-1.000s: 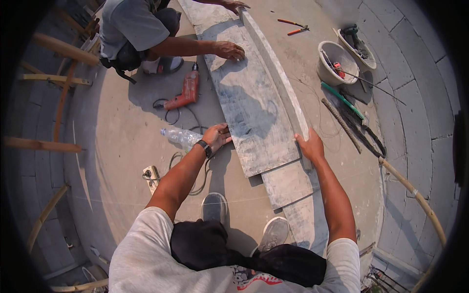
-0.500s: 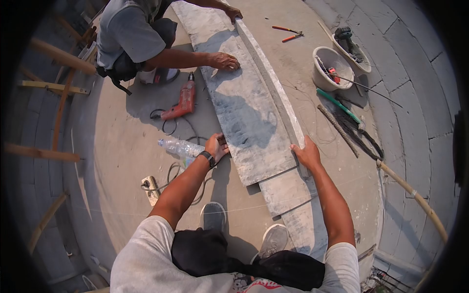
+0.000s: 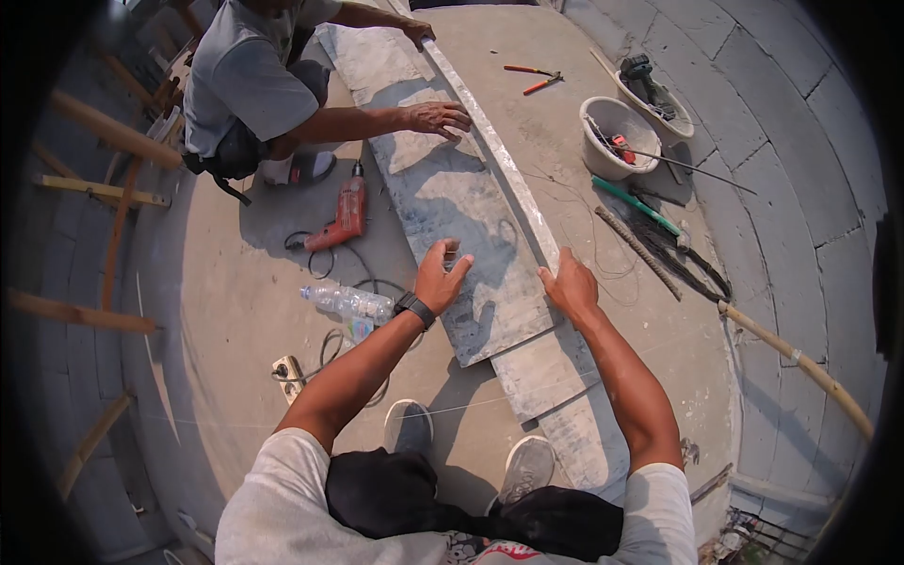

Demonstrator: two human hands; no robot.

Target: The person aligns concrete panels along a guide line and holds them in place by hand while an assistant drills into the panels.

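Observation:
A long flat grey board (image 3: 443,202) lies on the concrete, with a narrow pale strip (image 3: 497,155) along its right side. My right hand (image 3: 572,282) grips the near end of this strip, thumb on the left. Over the board's left part, my left hand (image 3: 443,275) is raised with fingers apart and nothing in it. A co-worker's hand (image 3: 417,31) holds the far end of the strip, and their other hand (image 3: 438,120) hovers over the board. Smaller flat pieces (image 3: 543,370) lie under and beyond the board's near end.
Left of the board are a red drill (image 3: 341,215), a plastic bottle (image 3: 350,303) and a socket block (image 3: 287,375). On the right are pliers (image 3: 534,78), a white bucket (image 3: 603,155), a tray with a tool (image 3: 670,118), a ribbed bar (image 3: 637,252) and a green-handled tool (image 3: 636,204).
My left hand has left the board's left edge and come up over the board. The strip's near end has shifted left with my right hand. The co-worker's lower hand has spread its fingers.

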